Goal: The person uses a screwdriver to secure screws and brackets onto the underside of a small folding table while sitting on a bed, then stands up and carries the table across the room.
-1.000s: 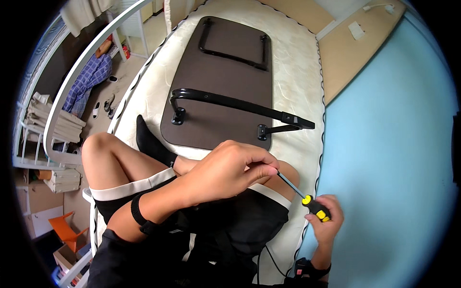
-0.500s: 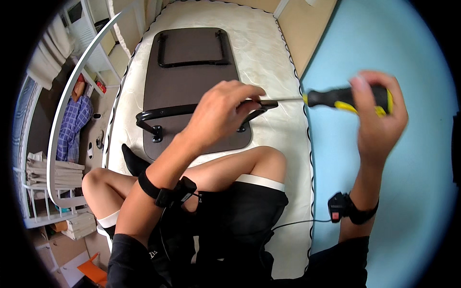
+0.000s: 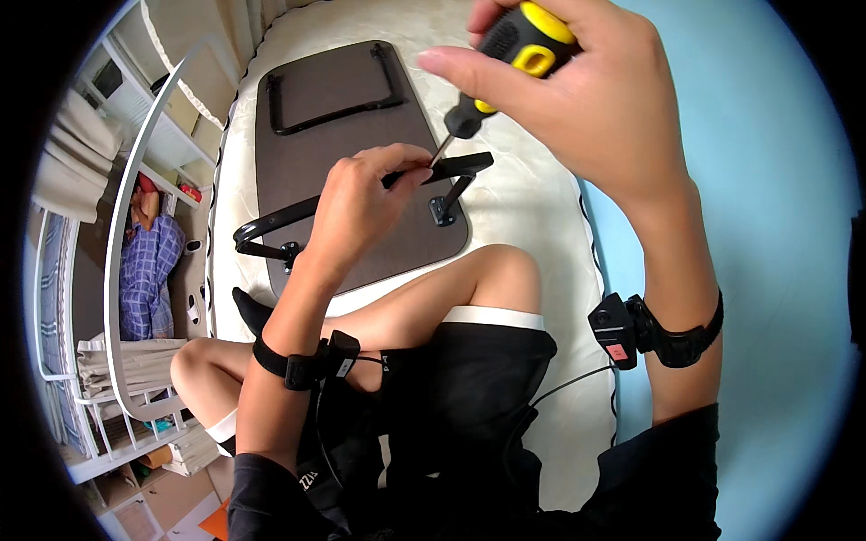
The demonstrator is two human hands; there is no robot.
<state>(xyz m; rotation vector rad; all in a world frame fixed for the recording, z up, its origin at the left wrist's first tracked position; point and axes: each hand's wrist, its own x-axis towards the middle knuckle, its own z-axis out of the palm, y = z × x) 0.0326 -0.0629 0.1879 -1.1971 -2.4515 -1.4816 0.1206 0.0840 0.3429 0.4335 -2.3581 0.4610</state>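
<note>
A folding table (image 3: 298, 162) with a dark brown underside lies legs-up on the mattress in front of me. Its near black leg frame (image 3: 281, 216) stands raised on two brackets. My right hand (image 3: 600, 113) is closed round the black-and-yellow handle of a screwdriver (image 3: 465, 119), tilted with its shaft down toward the leg bar. At the tip, my left hand (image 3: 361, 198) has thumb and forefinger pinched together against the bar. Whatever they pinch is hidden by the fingers.
The far leg frame (image 3: 338, 117) is folded flat on the table. My crossed legs (image 3: 424, 293) lie close to its near edge. A white bed rail (image 3: 115, 261) runs along the left, a blue wall (image 3: 767, 225) along the right. Below, another person in checked clothing (image 3: 152, 270) is partly visible.
The screwdriver has swung from level, pointing left, to a steep tilt with its tip at the bar. My right hand has moved up and left; the left hand has shifted slightly left.
</note>
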